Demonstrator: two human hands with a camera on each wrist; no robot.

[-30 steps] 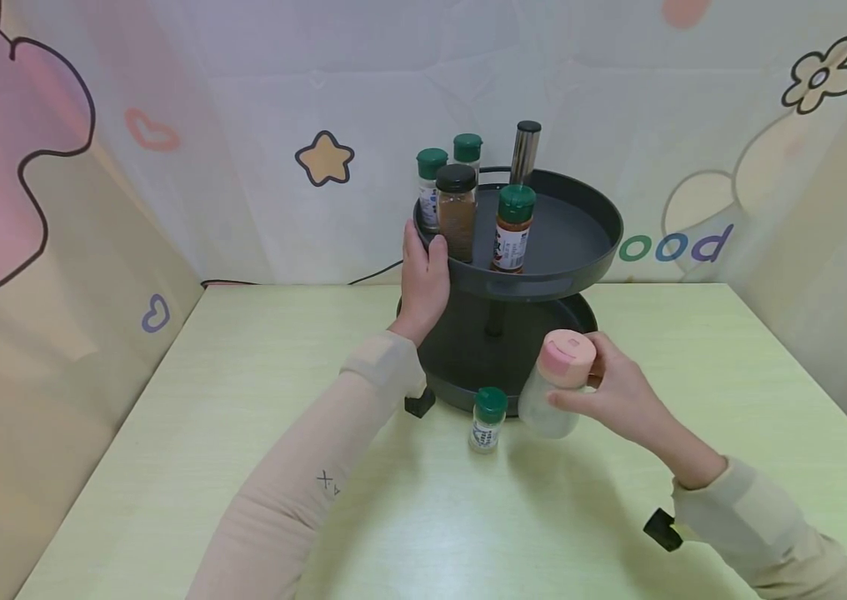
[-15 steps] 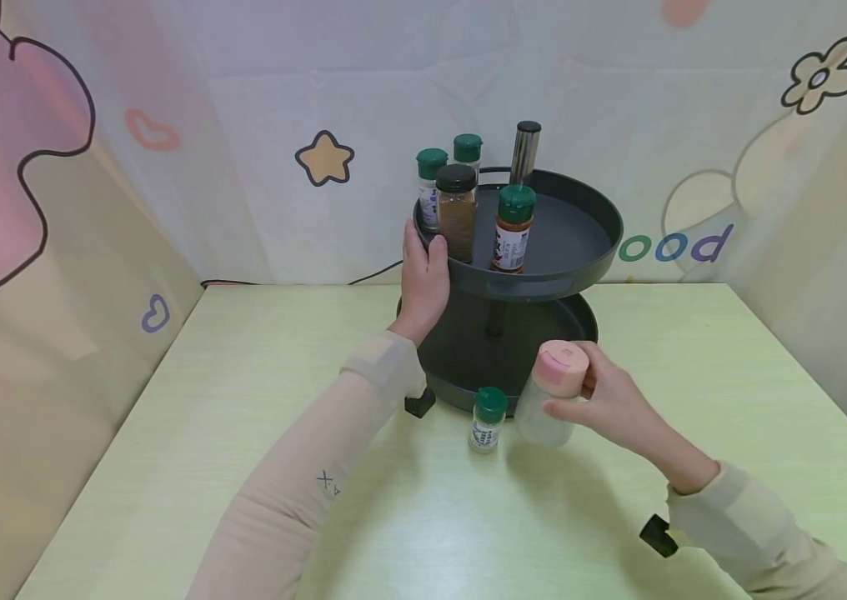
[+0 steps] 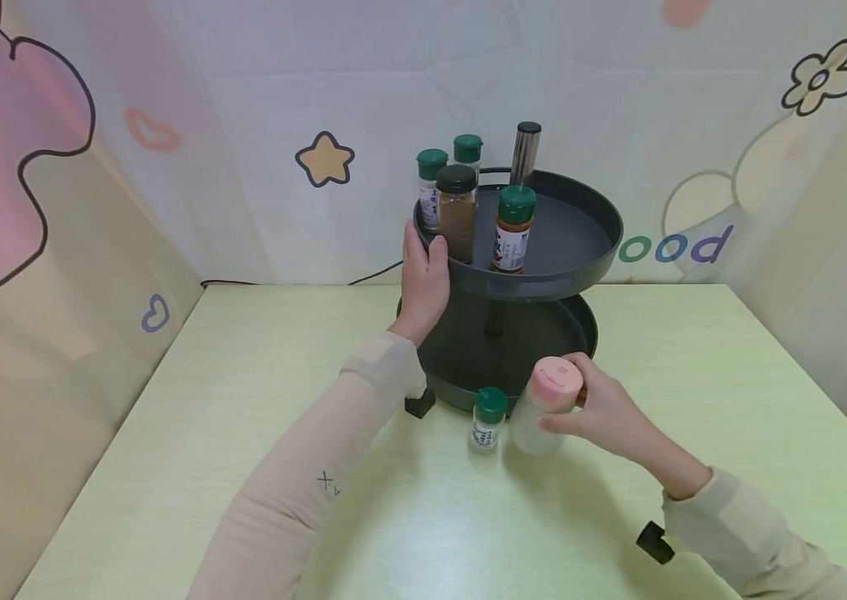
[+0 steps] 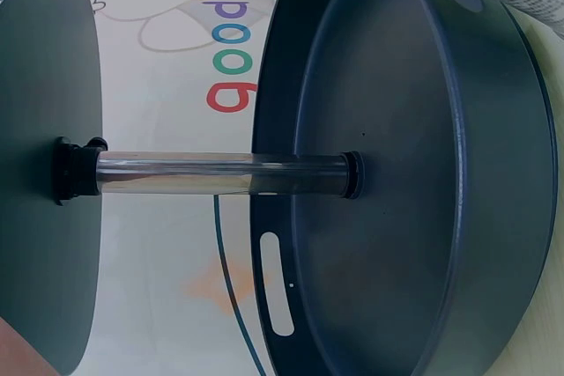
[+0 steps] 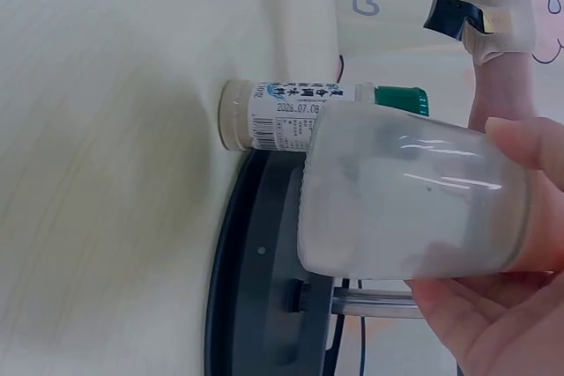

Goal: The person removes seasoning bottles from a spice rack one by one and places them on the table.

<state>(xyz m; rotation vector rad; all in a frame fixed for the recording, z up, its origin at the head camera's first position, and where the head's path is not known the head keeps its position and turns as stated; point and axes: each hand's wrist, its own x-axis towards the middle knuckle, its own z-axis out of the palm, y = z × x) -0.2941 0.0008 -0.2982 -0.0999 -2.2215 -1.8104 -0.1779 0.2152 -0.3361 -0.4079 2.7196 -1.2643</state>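
Note:
My right hand (image 3: 603, 417) holds a frosted, translucent jar with a pink lid (image 3: 557, 383). In the right wrist view the jar's body (image 5: 410, 191) is tilted, its base off the table. Left of it a small green-capped spice jar (image 3: 487, 421) stands on the table, before a dark two-tier round rack. My left hand (image 3: 423, 283) rests against the left side of the upper tray (image 3: 573, 225), fingers fairly straight. On that tray stand a brown spice jar with black cap (image 3: 457, 217), a red-brown jar with green cap (image 3: 512, 233) and two more green-capped jars.
The lower tray (image 3: 461, 358) sits behind the small jar and the pink-lidded one. A metal post (image 4: 220, 173) joins the two tiers, its top rising above the upper tray. A patterned curtain (image 3: 258, 167) hangs behind the pale table (image 3: 281, 333).
My right hand has moved the pink-lidded jar down and slightly left, toward the table beside the small green-capped jar. My left hand and the rack have stayed in place.

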